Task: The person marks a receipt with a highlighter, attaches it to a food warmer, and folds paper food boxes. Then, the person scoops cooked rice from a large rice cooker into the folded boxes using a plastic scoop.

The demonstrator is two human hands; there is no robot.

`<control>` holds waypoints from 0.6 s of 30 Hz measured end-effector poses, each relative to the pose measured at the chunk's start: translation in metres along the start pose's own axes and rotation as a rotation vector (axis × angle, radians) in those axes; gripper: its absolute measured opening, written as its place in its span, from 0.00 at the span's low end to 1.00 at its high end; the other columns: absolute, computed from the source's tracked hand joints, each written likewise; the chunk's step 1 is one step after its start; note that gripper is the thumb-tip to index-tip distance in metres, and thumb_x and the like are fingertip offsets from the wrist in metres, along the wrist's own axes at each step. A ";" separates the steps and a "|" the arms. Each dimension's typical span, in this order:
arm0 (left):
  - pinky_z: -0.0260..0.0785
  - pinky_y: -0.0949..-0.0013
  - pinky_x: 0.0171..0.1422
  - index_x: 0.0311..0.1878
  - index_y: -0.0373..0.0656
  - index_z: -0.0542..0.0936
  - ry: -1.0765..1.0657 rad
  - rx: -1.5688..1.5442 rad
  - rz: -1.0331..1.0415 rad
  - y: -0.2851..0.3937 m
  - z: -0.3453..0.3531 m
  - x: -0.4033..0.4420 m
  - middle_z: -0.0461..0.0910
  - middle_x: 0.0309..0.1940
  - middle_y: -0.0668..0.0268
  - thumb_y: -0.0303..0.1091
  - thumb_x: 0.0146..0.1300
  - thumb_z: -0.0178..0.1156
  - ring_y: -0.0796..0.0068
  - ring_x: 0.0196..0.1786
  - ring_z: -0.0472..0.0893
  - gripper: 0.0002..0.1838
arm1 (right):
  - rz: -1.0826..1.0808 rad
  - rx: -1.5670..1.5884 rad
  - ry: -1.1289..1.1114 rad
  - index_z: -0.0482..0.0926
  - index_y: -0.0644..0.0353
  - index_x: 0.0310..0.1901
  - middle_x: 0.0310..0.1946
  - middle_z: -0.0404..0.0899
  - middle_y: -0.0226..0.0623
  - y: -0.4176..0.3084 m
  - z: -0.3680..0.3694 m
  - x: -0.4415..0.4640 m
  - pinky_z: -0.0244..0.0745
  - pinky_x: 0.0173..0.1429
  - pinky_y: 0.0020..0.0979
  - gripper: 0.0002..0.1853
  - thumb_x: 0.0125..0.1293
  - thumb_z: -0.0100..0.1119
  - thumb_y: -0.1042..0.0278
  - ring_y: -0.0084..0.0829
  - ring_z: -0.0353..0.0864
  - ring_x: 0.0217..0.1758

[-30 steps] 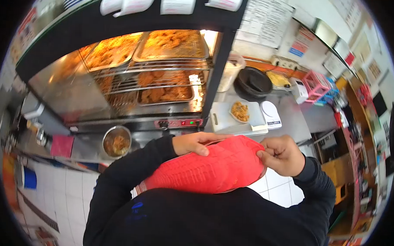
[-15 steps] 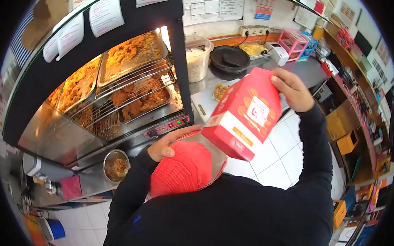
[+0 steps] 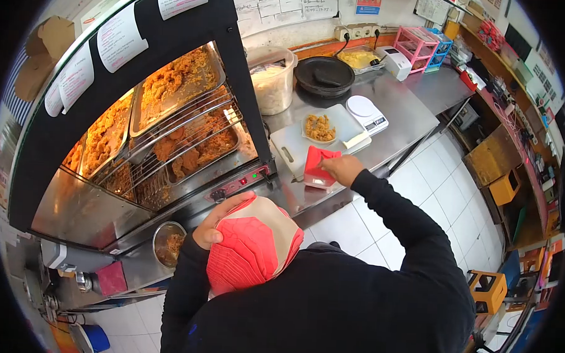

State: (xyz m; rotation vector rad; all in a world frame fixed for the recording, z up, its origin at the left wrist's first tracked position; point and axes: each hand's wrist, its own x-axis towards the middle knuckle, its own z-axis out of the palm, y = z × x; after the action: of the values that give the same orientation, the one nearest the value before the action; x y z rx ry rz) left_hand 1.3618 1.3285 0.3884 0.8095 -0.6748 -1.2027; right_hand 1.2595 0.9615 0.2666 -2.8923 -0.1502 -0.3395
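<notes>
My left hand is wrapped round the side of a stack of nested red paper food boxes, held against my body. The pale inside of the top one faces up. At the counter's front edge, my right hand pinches the rim of a single red paper food box. This box is upright beside a white cutting board; whether its base touches the counter, I cannot tell. On the board is a small bowl of fried pieces. A white kitchen scale is just behind the board.
To the left rises a lit warming cabinet with trays of fried food. A metal bowl sits below it. Along the counter's back are a clear plastic tub, a stone mortar and pink plastic racks.
My right hand has lowered the red box from in front of me to the counter's edge, and the box has turned upright. My left hand keeps the stack, shifted slightly left.
</notes>
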 end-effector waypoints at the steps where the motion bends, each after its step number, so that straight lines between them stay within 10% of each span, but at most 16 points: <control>1: 0.53 0.62 0.71 0.69 0.36 0.56 0.006 0.005 0.011 0.000 0.000 -0.001 0.65 0.64 0.55 0.48 0.37 0.73 0.63 0.67 0.66 0.56 | -0.012 0.001 0.003 0.76 0.51 0.41 0.31 0.80 0.38 -0.002 0.006 -0.005 0.74 0.36 0.41 0.08 0.61 0.52 0.64 0.42 0.80 0.32; 18: 0.53 0.64 0.71 0.69 0.36 0.57 -0.176 0.114 -0.104 -0.005 0.026 0.071 0.66 0.63 0.57 0.55 0.39 0.73 0.66 0.66 0.66 0.57 | 0.005 -0.033 0.013 0.77 0.49 0.47 0.36 0.74 0.36 -0.020 -0.012 -0.016 0.73 0.46 0.37 0.16 0.56 0.53 0.69 0.39 0.75 0.43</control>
State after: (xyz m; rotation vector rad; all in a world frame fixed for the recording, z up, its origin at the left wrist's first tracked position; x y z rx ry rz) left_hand 1.3550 1.2541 0.4005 0.8481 -0.8605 -1.3499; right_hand 1.2394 0.9768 0.2781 -2.9219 -0.1358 -0.3629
